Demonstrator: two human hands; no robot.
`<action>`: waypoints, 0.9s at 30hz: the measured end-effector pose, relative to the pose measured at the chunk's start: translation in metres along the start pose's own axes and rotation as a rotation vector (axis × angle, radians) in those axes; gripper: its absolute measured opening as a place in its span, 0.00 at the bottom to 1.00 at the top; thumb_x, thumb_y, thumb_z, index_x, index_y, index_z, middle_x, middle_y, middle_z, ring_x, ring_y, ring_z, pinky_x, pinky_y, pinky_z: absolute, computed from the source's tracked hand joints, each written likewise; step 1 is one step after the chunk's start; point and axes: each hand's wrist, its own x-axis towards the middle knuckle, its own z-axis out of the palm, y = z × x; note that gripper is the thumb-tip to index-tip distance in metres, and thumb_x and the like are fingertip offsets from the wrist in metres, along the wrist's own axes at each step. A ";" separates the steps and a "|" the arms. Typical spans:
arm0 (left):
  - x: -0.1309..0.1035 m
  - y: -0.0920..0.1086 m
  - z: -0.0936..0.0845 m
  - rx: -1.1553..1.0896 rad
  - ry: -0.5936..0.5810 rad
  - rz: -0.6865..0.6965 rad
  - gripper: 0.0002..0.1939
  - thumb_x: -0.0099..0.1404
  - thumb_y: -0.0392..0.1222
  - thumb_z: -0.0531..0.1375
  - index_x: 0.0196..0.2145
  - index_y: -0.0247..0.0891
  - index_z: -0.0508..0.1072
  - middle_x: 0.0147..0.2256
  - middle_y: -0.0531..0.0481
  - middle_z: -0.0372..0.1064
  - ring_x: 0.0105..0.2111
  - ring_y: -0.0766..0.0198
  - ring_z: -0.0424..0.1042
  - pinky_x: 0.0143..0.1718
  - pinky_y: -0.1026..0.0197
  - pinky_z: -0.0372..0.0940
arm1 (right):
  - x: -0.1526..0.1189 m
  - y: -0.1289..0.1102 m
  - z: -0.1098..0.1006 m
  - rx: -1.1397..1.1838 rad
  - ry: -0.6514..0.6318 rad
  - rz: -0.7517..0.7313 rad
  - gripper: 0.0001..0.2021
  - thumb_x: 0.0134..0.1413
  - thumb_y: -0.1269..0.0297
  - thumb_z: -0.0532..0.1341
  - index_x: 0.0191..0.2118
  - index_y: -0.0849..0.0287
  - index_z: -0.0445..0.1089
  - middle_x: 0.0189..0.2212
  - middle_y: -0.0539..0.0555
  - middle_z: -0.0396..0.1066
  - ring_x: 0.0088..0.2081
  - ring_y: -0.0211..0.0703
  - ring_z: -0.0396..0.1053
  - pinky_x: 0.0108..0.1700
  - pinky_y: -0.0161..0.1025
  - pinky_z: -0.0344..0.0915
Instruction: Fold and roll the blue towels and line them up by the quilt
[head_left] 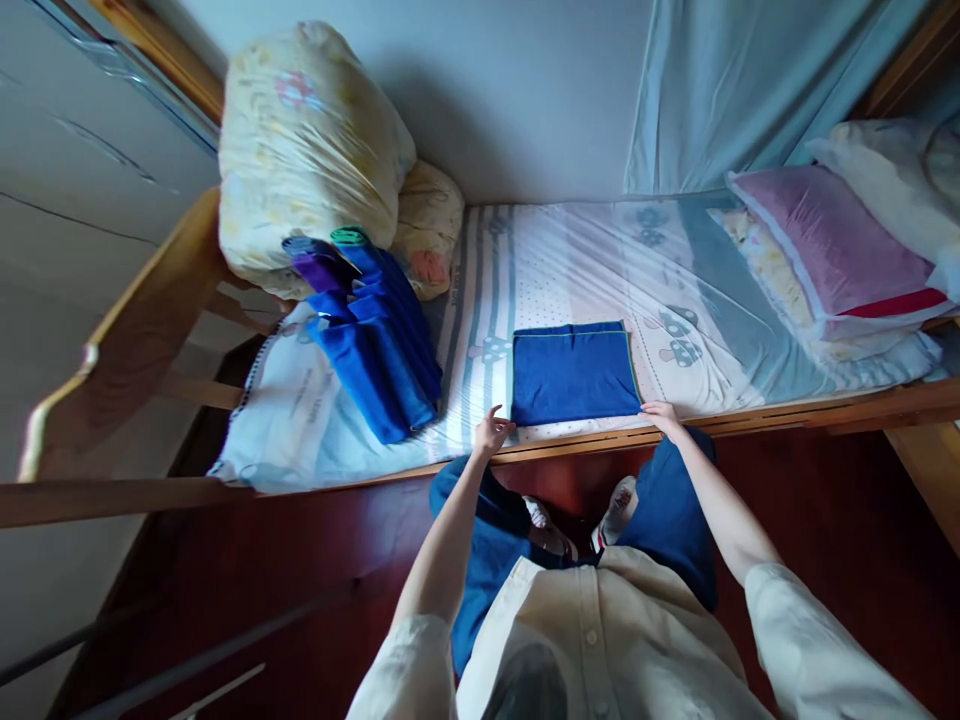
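Note:
A dark blue cloth point(574, 376) with green-edged hems lies folded into a flat rectangle near the front edge of the bed. At its near left corner is my left hand point(493, 434), with the thumb and a finger closed at the corner and another finger raised. My right hand point(662, 416) pinches the near right corner between its fingertips. Farther left on the mattress, a group of rolled or folded blue cloths point(379, 350) lies side by side, with a purple roll point(324, 272) and a green-ended roll point(351, 237) at the back.
A large cream bundled quilt point(311, 150) and a patterned pillow point(429, 225) stand at the left end. Pink and white pillows point(847, 235) are stacked at the right. The bed's wooden front rail point(765, 417) runs before my knees. A pale curtain point(720, 90) hangs behind.

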 end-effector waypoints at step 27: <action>-0.032 -0.015 0.000 0.029 0.016 -0.221 0.19 0.56 0.36 0.68 0.47 0.40 0.74 0.37 0.45 0.82 0.49 0.49 0.79 0.49 0.54 0.70 | -0.023 -0.007 -0.012 -0.065 -0.084 0.148 0.10 0.39 0.64 0.72 0.28 0.58 0.72 0.21 0.48 0.74 0.18 0.32 0.60 0.20 0.30 0.57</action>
